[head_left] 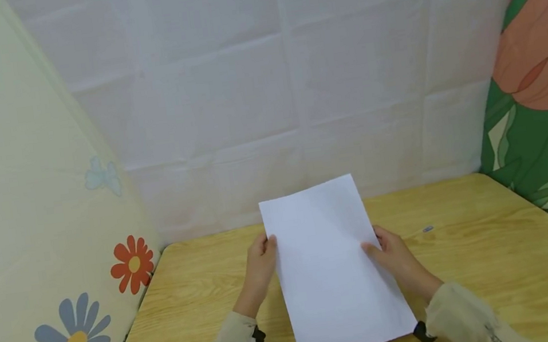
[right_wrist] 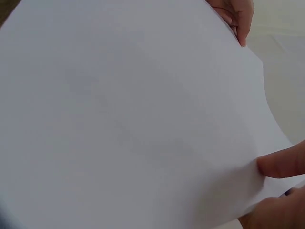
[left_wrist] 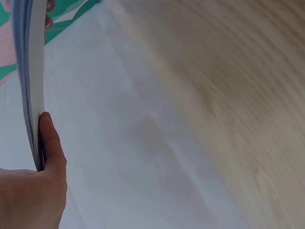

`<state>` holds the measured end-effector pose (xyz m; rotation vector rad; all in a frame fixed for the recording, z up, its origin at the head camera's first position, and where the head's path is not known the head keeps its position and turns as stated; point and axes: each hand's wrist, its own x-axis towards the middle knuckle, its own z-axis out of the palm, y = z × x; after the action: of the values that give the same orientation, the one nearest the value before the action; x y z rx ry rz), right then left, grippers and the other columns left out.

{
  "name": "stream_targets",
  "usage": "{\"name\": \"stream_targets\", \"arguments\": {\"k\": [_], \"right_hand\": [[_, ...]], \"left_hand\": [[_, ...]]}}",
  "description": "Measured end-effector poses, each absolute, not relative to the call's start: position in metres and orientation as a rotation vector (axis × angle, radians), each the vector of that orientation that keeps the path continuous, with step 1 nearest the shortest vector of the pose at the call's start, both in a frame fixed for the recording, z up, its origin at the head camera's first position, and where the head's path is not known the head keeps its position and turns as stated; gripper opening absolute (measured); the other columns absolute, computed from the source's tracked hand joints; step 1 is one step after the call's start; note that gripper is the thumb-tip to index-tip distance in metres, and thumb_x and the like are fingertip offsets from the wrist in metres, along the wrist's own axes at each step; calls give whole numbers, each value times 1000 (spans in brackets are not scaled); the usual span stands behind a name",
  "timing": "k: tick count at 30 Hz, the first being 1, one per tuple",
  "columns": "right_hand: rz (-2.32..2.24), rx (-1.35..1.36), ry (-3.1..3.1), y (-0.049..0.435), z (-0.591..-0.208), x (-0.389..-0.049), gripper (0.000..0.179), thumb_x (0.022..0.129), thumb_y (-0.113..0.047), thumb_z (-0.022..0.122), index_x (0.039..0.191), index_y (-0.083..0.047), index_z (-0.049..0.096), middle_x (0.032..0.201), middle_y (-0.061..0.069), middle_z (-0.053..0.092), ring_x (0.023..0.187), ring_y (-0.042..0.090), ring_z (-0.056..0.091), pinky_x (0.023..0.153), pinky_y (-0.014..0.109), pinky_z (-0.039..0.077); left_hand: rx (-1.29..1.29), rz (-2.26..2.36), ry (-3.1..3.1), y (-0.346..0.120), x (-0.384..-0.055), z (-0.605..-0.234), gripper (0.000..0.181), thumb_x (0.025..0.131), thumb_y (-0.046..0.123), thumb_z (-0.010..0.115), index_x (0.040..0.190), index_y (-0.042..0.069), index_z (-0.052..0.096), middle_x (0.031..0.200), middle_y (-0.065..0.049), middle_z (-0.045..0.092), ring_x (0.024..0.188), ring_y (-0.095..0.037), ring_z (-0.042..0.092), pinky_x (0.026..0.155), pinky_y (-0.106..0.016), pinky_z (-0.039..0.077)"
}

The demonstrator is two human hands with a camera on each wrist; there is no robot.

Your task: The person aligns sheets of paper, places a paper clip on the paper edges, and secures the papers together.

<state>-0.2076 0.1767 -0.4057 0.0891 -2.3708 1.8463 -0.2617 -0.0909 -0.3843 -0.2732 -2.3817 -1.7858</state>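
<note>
A stack of blank white paper sheets [head_left: 336, 284] is held up over the table between both hands. My left hand [head_left: 261, 268] pinches its left edge, thumb on the front face and fingers behind. My right hand [head_left: 401, 261] grips the right edge the same way, its thumb pressing on the face. Seen edge-on in the left wrist view, the stack [left_wrist: 29, 81] shows several layers and a slight bend. In the right wrist view the white face [right_wrist: 133, 109] fills most of the picture and dips near the right thumb [right_wrist: 283, 163].
On the wood-grain table [head_left: 484, 270], right of the paper, lies a small metallic paper clip [head_left: 428, 229]. Behind stands a creased white cloth [head_left: 244, 100]. Flower-printed panels flank the table, pale on the left [head_left: 7, 200] and green on the right [head_left: 545, 141].
</note>
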Motion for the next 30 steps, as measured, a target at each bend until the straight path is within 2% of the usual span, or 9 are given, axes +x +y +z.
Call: {"name": "stream_targets", "arguments": {"k": [4, 7, 11, 15, 21, 27, 30], "right_hand": [[1811, 114, -2393, 178, -408, -203, 49, 98, -7, 54, 139, 13, 37, 136, 32, 45, 118, 37, 52, 92, 35, 48], [1803, 123, -2412, 179, -410, -200, 48, 98, -6, 53, 138, 13, 36, 135, 33, 46, 118, 38, 52, 92, 39, 48], [1841, 122, -2384, 178, -411, -196, 46, 97, -4, 54, 137, 14, 37, 129, 34, 50, 108, 35, 57, 82, 31, 52], [1844, 119, -2387, 179, -410, -194, 47, 97, -7, 55, 136, 14, 38, 130, 34, 50, 108, 34, 57, 82, 31, 51], [1864, 118, -2417, 184, -411, -193, 50, 98, -12, 54, 139, 11, 36, 129, 32, 51, 105, 31, 59, 80, 32, 52], [1883, 99, -2473, 194, -415, -199, 51, 98, -15, 55, 138, 11, 38, 123, 30, 56, 99, 29, 62, 77, 34, 53], [1766, 122, -2542, 201, -417, -204, 46, 97, -15, 57, 132, 13, 44, 116, 28, 61, 97, 27, 63, 77, 35, 52]], "left_hand": [[-270, -1814, -2330, -92, -263, -380, 23, 100, 11, 49, 106, -8, 61, 73, -2, 50, 67, -12, 44, 59, -24, 40], [-284, -1852, -2293, -94, -267, -379, 20, 100, 8, 49, 96, -9, 59, 67, -2, 46, 61, -11, 42, 55, -22, 37], [-312, -1887, -2256, -97, -270, -376, 20, 100, 9, 51, 91, -8, 58, 65, -5, 47, 60, -11, 43, 55, -22, 38], [-322, -1869, -2215, -96, -269, -374, 18, 97, 9, 56, 93, -7, 62, 69, -8, 53, 61, -10, 46, 57, -22, 42], [-296, -1862, -2166, -91, -267, -373, 17, 94, 6, 60, 95, -10, 66, 69, -6, 61, 60, -8, 51, 56, -21, 46], [-310, -1838, -2078, -84, -263, -375, 17, 91, 1, 62, 100, -12, 68, 76, -20, 67, 57, -6, 52, 52, -18, 45], [-309, -1814, -2064, -81, -261, -377, 16, 91, -2, 62, 101, -13, 68, 80, -23, 68, 56, -5, 52, 52, -16, 45]]}}
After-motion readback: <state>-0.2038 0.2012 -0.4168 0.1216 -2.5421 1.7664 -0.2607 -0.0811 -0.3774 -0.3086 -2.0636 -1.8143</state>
